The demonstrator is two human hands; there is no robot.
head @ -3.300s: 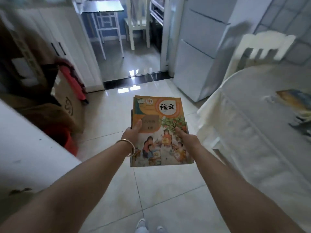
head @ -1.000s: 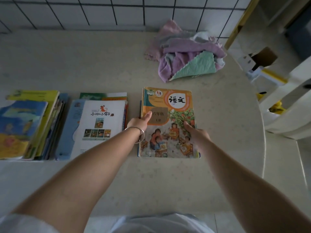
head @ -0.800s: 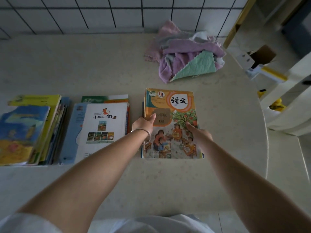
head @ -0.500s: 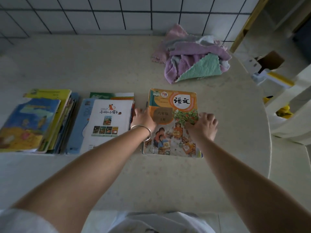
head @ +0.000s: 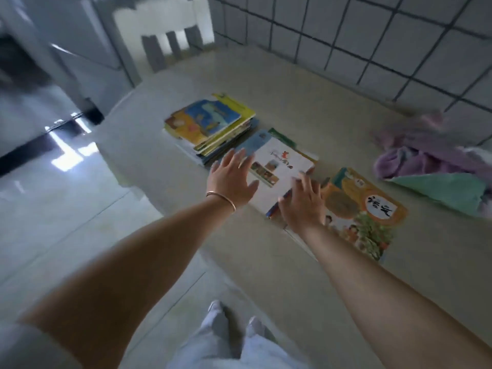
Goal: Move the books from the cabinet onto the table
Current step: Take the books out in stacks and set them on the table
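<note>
A beige desk (head: 306,102) is seen from above and at an angle, set against a grey tiled wall (head: 372,35). Three groups of books lie on it in a row. The orange Chinese textbook (head: 364,209), carried in both hands a few seconds ago and still being pressed flat half a second ago, is now left lying flat on the desk, released. Both hands have been lifted off it and shifted leftward. The left hand (head: 231,179), with a thin bracelet (head: 221,199) on the wrist, is held with fingers spread and straight over the near edge of the white-covered book (head: 282,169). The right hand (head: 300,201) is held with fingers extended and apart, between the white-covered book and the orange textbook, gripping nothing; whether it touches either cannot be told. Beyond lies a taller stack of books (head: 213,123) topped by a blue and yellow cover. A heap of purple and green towels (head: 436,169) sits at the right. The view has swung left, so a white chair (head: 165,30) and glossy floor (head: 53,195) now appear.
</note>
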